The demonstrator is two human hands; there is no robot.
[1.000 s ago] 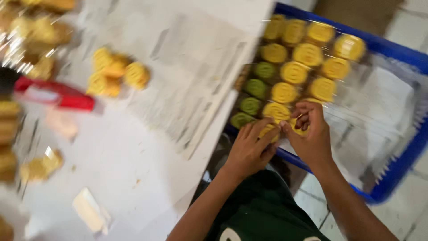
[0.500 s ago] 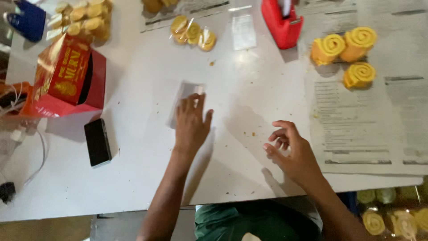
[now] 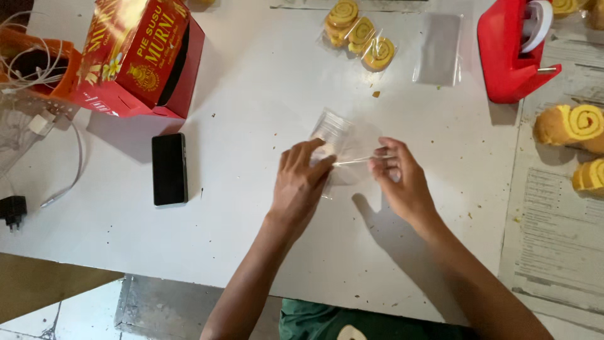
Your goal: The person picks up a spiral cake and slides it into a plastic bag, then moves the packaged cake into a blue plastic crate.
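From the head view we see a thin, glossy clear plastic bag (image 3: 345, 143) at the middle of the flat white table (image 3: 251, 113), bare surface all around it. Our left hand (image 3: 301, 182) and right hand (image 3: 402, 179) pinch its opposite edges, fingers closed on the film.

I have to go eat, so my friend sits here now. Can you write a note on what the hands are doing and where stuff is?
Left hand: pinching one edge of a small clear plastic bag.
Right hand: pulling the opposite edge; the bag looks empty.
Done: one sealed pack of swirl cookies lies further up the table.
Left: roll cakes unwrapped on the paper to the right; spare bag beside the red tape dispenser.
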